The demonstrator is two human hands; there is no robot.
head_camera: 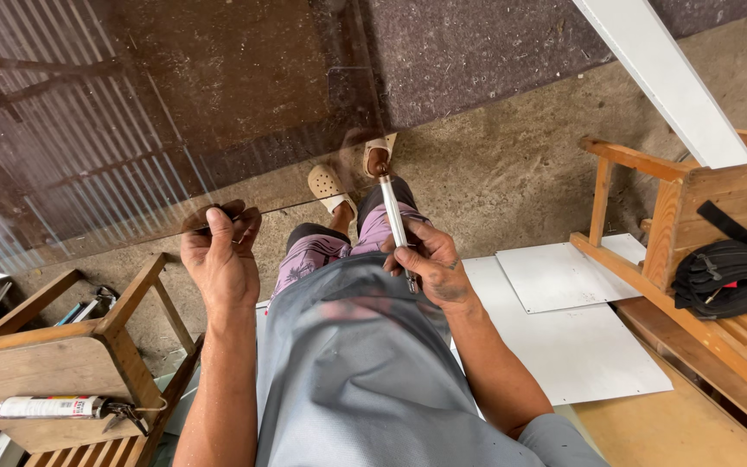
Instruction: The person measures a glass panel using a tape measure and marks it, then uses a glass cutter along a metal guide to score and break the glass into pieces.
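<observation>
The hands work at the near edge of a big dark glass sheet that fills the upper left of the view. The left hand is curled over that edge, its fingertips hooked on the rim and partly lost behind it. The right hand is closed around a slim metal tool, pinching it pen-fashion; the tool stands nearly upright, its upper tip just past the corner of the glass and its lower end hidden inside the fist. What kind of tip it has cannot be made out.

The glass mirrors a ribbed roof, so what lies beneath it is hard to tell; its far and left sides are cut off by the picture. The person's grey shirt blocks the lower middle, with patterned shorts and two pale clogs showing beyond it on the concrete floor.

At lower left a wooden stool carries a sealant gun, partly cut off. On the right, white panels lie flat on the floor just beside a wooden rack that holds a black bag; a white strip slants over it. Bare floor lies open between the glass edge and the rack.
</observation>
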